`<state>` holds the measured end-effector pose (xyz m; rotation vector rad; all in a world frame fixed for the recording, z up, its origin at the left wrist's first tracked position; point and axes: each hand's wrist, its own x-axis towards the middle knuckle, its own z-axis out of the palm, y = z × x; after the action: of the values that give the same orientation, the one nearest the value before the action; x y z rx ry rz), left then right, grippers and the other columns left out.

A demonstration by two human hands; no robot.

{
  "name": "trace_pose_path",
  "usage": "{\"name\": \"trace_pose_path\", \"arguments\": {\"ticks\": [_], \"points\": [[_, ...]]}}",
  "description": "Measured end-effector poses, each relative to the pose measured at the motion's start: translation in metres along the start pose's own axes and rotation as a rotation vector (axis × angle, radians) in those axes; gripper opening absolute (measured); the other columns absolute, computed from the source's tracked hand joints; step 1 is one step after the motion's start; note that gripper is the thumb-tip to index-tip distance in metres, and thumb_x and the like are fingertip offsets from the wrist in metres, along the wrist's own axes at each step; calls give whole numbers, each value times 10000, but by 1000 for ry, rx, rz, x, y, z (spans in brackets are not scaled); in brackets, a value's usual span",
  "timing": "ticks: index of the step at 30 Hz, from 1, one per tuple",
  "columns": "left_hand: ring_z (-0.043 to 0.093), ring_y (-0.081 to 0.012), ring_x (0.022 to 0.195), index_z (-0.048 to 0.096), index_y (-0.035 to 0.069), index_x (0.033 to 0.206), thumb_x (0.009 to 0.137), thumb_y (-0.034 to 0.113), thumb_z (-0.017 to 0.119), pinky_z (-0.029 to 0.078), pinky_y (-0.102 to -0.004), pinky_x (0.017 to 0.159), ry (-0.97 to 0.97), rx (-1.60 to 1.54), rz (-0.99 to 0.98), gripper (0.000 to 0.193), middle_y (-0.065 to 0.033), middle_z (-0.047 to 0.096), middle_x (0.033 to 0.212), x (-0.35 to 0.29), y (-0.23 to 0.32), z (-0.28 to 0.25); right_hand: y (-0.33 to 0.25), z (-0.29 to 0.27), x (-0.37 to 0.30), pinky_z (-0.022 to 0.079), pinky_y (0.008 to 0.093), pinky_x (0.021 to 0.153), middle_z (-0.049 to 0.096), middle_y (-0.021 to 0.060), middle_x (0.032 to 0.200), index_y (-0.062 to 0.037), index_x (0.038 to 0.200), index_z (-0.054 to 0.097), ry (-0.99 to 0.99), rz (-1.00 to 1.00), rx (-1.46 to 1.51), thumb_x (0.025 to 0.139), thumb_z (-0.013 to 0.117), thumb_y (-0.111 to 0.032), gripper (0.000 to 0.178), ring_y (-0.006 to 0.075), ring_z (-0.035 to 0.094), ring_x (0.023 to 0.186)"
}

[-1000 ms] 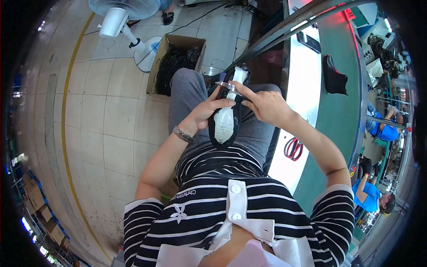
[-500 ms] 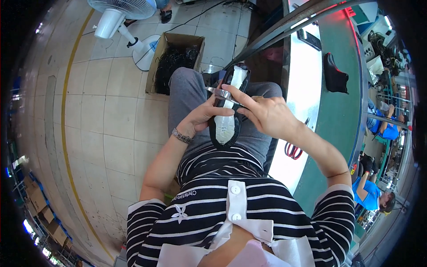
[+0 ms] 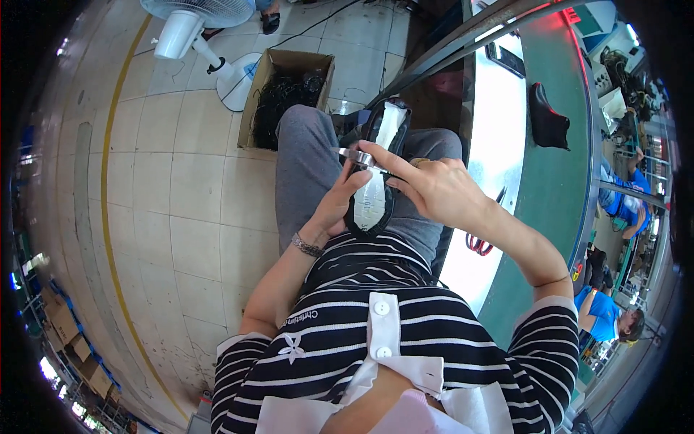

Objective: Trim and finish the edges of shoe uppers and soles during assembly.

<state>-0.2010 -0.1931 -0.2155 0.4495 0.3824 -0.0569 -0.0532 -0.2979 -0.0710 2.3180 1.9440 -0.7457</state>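
A black shoe [image 3: 371,206] lies sole up above my lap, its toe-to-heel length running away from me, with a white insole board showing in its underside. My left hand [image 3: 335,206] grips it from the left side, thumb pressed toward the white board. In my right hand [image 3: 444,189] is a shiny metal hand tool that looks like pliers [image 3: 353,154]. Its head lies across the middle of the shoe and points left. My right index finger stretches along the tool; the fingers hide most of its handles.
At right, a white worktop [image 3: 494,134] holds a phone [image 3: 504,60] and red-handled scissors [image 3: 478,244]. A black boot upper [image 3: 547,119] lies on the green belt [image 3: 535,188]. Ahead on the floor stand a carton [image 3: 243,119] of black scraps and a fan [image 3: 179,36]. Co-workers sit far right.
My left hand has shifted lower along the shoe, its thumb drawn back from across the white board, and the left forearm has swung right. My right hand and the tool have barely moved.
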Motion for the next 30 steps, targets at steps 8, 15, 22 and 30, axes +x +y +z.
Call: {"name": "trace_pose_path", "arguments": {"ticks": [8, 15, 22, 30], "points": [[570, -168, 1033, 198, 120, 1452, 812, 91, 669, 503, -315, 842, 39, -9, -46, 794, -89, 505, 1208, 0, 6, 1, -5, 1, 1, 381, 243, 345, 527, 32, 494, -212, 1487, 164, -114, -36, -191, 825, 526, -68, 768, 112, 509, 378], [555, -178, 1088, 307, 119, 1390, 845, 174, 667, 493, -325, 880, -93, 99, -57, 656, -75, 531, 1181, -5, -6, -14, -16, 11, -5, 424, 312, 382, 578, 75, 569, -200, 1471, 214, -38, -1, -31, 918, 536, -209, 640, 198, 585, 447], [484, -168, 1185, 288, 154, 1420, 937, 337, 542, 421, -356, 985, -125, -317, -170, 575, -53, 483, 1283, -19, -12, -8, -14, 20, -9, 417, 319, 378, 603, 90, 596, -197, 1471, 213, 131, 31, 76, 912, 549, -207, 653, 185, 575, 437], [502, -134, 1104, 321, 118, 1400, 919, 142, 566, 446, -288, 906, 193, 21, 114, 541, -66, 488, 1237, -14, -32, -8, -26, 13, -12, 422, 297, 370, 570, 63, 570, -223, 1482, 178, 139, -93, 36, 910, 540, -192, 677, 183, 576, 436]]}}
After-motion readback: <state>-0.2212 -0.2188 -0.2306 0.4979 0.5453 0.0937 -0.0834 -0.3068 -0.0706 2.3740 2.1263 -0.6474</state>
